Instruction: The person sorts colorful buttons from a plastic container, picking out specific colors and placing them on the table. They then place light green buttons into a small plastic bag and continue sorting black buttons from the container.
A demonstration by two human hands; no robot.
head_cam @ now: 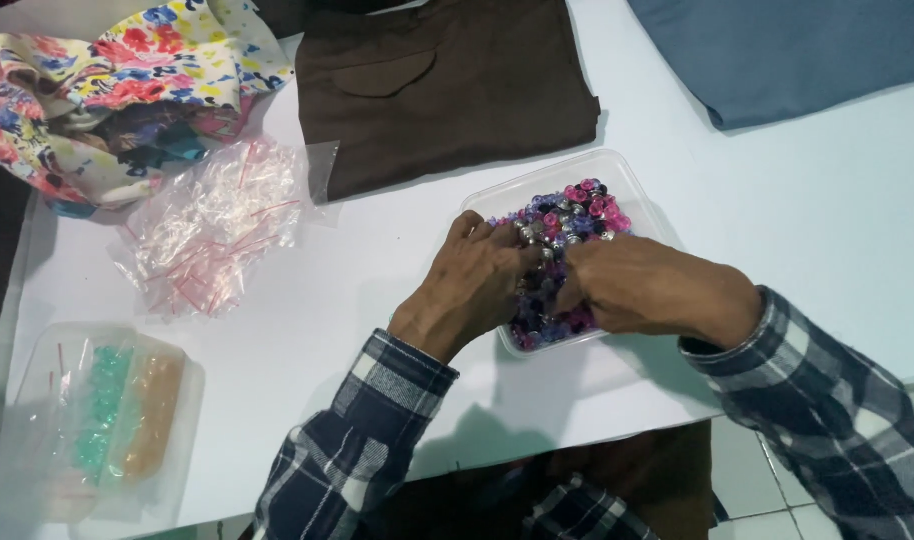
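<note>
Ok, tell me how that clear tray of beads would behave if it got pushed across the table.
The clear tray looks thin, so it would probably flex rather than stay rigid. On the smooth white table it would likely slide easily. The small beads heaped inside could shift or spill over its low rim.

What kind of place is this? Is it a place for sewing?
Probably a home craft or sewing table. Both hands dig in a clear tray of small coloured beads or buttons, beside folded brown cloth, flowery fabric and a heap of tiny plastic bags.
</note>
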